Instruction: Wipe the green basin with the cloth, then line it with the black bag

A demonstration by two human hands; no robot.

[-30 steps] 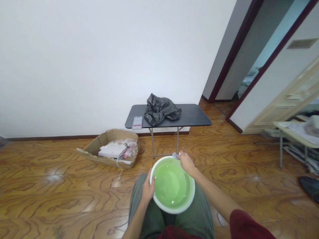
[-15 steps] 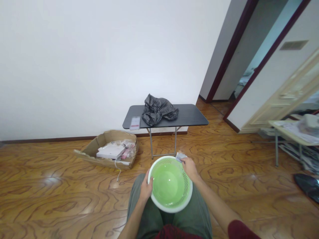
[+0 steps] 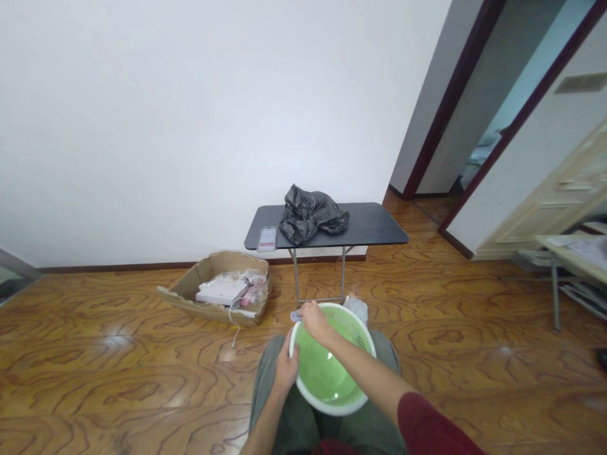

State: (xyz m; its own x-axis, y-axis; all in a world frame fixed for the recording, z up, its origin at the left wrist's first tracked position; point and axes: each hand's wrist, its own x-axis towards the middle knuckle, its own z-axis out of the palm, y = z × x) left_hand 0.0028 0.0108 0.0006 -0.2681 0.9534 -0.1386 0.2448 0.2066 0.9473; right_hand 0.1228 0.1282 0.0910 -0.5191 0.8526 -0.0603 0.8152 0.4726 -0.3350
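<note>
On my lap rests a round green basin with a white rim and a mesh band along its inner side. My left hand grips the basin's left rim, thumb on the inside. At the far left part of the rim, my right hand pinches a small pale cloth against the edge. Most of the cloth is hidden by the fingers. The right forearm crosses over the basin and covers part of its inside.
A black folding table stands against the wall, bearing a crumpled black plastic bag and a phone. A cardboard box with packaging lies left on the floor. Behind the basin sits a whitish bag.
My right hand has moved left with the cloth, from the basin's far right rim to its far left rim. My left hand keeps its hold. The view has shifted slightly.
</note>
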